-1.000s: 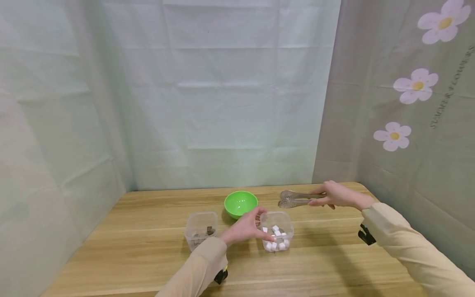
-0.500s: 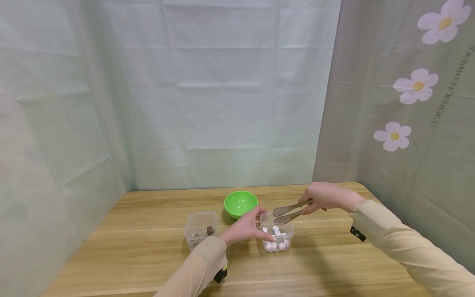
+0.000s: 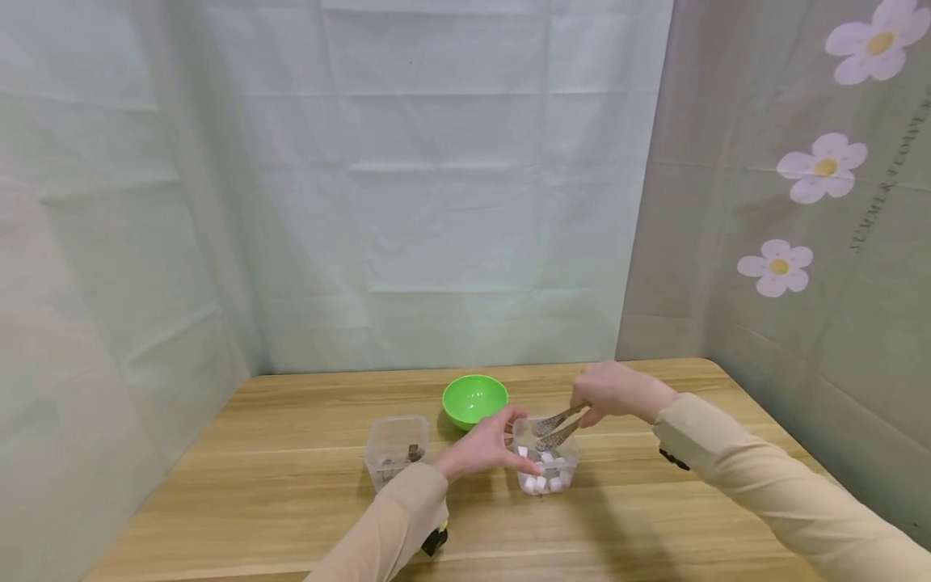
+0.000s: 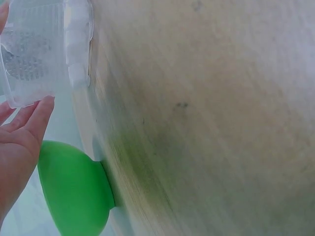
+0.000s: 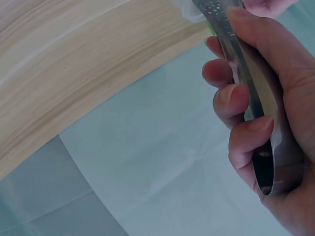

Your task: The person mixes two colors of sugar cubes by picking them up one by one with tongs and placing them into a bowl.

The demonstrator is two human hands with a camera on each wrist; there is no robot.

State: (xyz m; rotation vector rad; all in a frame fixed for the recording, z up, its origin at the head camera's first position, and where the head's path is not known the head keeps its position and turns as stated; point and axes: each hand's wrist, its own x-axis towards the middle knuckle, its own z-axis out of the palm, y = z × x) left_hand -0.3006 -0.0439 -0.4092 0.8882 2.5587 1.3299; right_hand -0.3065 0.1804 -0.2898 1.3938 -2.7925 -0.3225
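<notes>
As my left fingers (image 4: 40,117) grip a box (image 4: 51,84), my right fingers (image 5: 236,98) clasp tongs (image 3: 557,437), white cubes (image 3: 541,484) below them.

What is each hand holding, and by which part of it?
The right hand grips metal tongs around their handles. The left hand holds the clear box of white cubes near its rim.

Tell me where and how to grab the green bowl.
Pinch the left rim of the green bowl, probably best from above and the left in the head view. It stands upright with its mouth open, so a thumb should fit inside, and it flares out above a narrow foot. The left hand crowds its near right.
</notes>
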